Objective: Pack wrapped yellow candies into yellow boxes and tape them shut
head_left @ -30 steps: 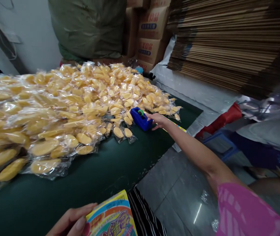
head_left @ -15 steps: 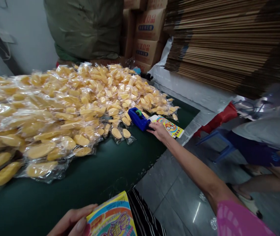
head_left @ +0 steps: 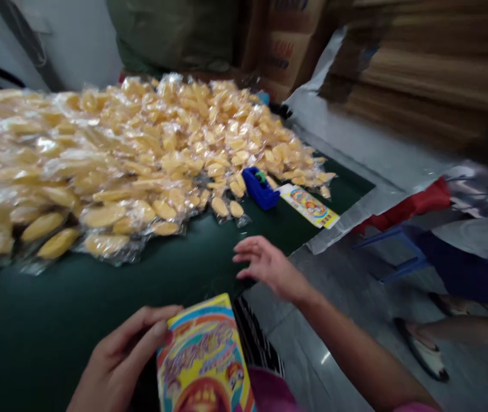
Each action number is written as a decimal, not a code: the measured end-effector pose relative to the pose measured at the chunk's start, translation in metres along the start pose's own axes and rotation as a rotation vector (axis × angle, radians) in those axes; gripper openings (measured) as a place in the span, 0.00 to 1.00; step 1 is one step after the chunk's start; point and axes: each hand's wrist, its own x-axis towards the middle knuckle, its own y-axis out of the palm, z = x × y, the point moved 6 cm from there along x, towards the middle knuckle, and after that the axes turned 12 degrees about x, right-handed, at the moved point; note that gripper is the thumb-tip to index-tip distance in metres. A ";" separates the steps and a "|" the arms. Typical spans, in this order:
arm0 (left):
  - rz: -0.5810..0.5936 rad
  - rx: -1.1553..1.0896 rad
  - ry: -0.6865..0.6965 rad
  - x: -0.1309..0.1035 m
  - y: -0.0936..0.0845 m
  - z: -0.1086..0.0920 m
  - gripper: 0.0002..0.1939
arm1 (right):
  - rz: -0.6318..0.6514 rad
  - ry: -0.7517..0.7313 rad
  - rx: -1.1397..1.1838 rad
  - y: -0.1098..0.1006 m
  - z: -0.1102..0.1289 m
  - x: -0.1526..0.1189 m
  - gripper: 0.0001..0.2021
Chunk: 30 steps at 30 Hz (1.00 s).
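Head view, left to right: a broad heap of pale yellow, oval pieces in clear plastic wrappers (head_left: 162, 154) covers the far and left part of the dark green, smooth counter (head_left: 33, 320). At the near edge, the left hand (head_left: 119, 355) grips a bright yellow, rectangular printed cardboard pack (head_left: 205, 360) by its left side, thumb on the front, with the pack tilted upright. Beyond, just beside the heap's lower right edge, stands a dark blue plastic tape dispenser (head_left: 258, 191) with a green roll (head_left: 261, 177). Nearer than the dispenser and well apart from it, the right hand (head_left: 269, 269) holds nothing, its fingers spread a little and loosely curled near the counter's edge. Right of the dispenser, a flat, yellow-and-white printed sheet (head_left: 310, 207) lies near the counter's right edge.
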 end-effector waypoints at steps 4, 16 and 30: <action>0.011 -0.021 0.042 -0.006 -0.005 -0.014 0.16 | 0.554 0.291 -0.040 0.072 -0.034 -0.055 0.45; 0.072 -0.083 0.139 0.035 -0.012 -0.051 0.10 | 0.697 0.291 -0.142 0.095 -0.035 -0.044 0.36; -0.178 -0.343 0.084 0.038 -0.036 -0.056 0.07 | 0.545 0.208 -0.260 0.087 -0.033 -0.025 0.45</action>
